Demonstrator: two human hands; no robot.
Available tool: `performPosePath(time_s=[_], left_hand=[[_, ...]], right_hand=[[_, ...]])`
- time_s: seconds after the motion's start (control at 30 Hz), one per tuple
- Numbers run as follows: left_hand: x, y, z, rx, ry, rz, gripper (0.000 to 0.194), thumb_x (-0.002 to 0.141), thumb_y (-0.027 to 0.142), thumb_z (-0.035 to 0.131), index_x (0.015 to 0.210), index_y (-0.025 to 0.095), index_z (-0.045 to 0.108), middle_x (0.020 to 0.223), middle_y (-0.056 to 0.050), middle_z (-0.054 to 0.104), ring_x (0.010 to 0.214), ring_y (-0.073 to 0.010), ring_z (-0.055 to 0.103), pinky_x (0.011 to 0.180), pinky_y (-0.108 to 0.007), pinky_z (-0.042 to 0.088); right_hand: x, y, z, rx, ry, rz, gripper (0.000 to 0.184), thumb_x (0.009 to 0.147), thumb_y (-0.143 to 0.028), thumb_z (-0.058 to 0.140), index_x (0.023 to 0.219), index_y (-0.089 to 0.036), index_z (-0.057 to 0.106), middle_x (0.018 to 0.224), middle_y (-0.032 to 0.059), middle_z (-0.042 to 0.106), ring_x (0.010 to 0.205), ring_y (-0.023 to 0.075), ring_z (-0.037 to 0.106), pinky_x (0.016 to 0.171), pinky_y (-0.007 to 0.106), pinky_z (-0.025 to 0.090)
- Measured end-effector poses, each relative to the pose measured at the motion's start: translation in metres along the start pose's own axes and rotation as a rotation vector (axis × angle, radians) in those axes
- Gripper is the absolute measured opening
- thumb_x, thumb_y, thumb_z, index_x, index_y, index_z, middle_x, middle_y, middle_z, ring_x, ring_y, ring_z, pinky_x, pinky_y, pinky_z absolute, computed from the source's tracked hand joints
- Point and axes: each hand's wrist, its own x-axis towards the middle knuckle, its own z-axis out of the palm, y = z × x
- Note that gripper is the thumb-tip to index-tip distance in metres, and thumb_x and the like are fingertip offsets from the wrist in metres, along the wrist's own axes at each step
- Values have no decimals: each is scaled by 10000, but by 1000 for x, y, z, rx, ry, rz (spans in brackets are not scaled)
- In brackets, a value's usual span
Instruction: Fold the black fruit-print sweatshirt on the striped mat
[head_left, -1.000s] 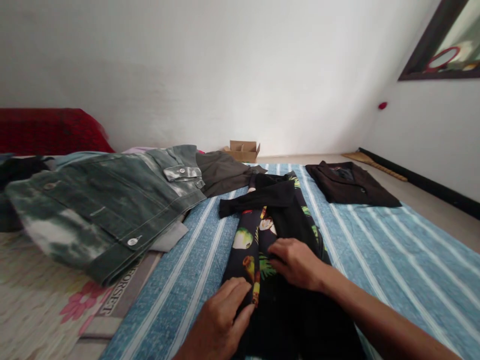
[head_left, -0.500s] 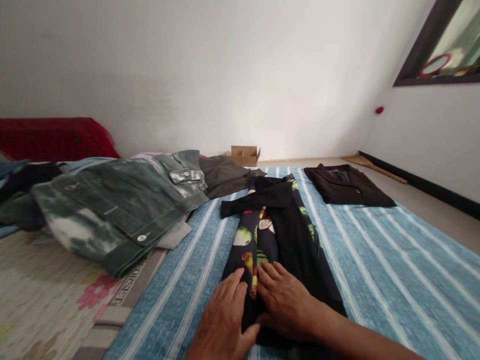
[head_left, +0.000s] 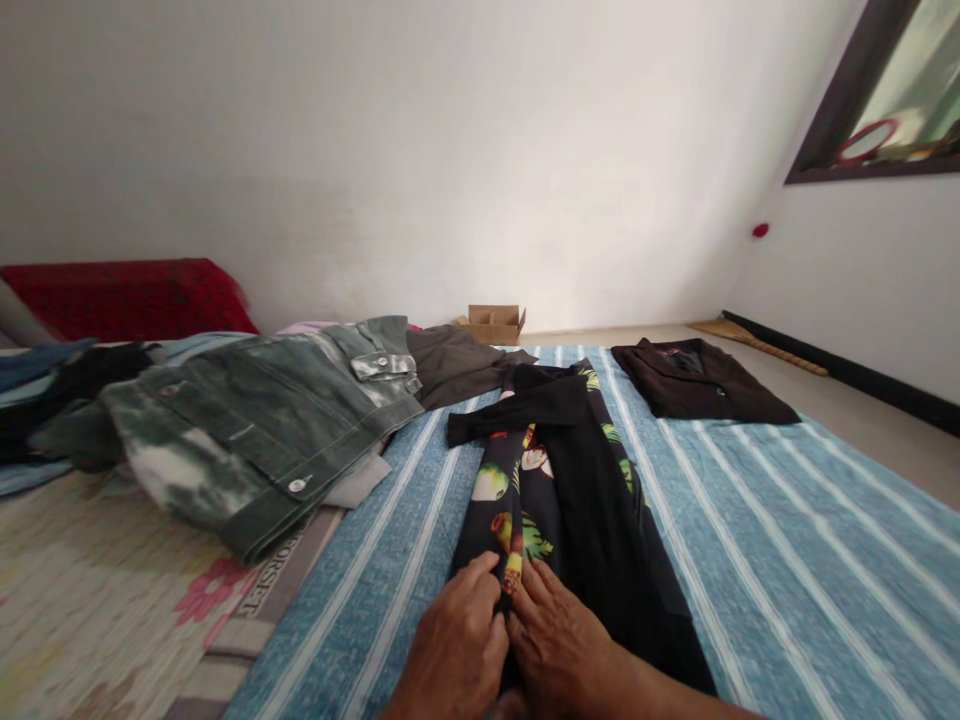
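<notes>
A black garment [head_left: 592, 500] with a fruit and leaf print lies folded lengthwise into a long strip on the blue striped sheet [head_left: 787, 540]. One black sleeve is laid across its far end. My left hand [head_left: 457, 645] and my right hand [head_left: 562, 645] rest side by side on the near end of the strip. Their fingers lie flat and close together on the printed fold, with the fingertips touching at the middle. Neither hand holds anything.
A green washed denim jacket [head_left: 262, 430] lies to the left over other clothes. A dark grey garment [head_left: 450, 362] sits behind it. A folded dark brown shirt [head_left: 697, 380] is at the far right of the sheet. A cardboard box [head_left: 491, 323] stands by the wall.
Both hands have drawn back towards me along the garment and come together. The right hand slid from the middle of the strip to its near end beside the left.
</notes>
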Motion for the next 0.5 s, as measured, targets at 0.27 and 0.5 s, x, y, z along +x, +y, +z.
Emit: performPosePath(time_s=[0.27,0.5], left_hand=[[-9,-5,14,7,-37,-17,308,714,89,484,984,161,614,1135,-121,637,1068,-223,591,911,-339,496],[-15,-15,22,3,28,91,217,673,144,588,885,189,602,1106,-98,654,1019,-227,617,882,-302,512]], right_hand=[[-5,-2,51,-232,412,-64,404,869,-303,471,1199,-76,520,1139,169,613,1063,276,566,860,367,483],[-11,9,8,348,-114,-25,169,839,-265,528,944,-225,654,865,29,708,733,170,669,604,197,518]])
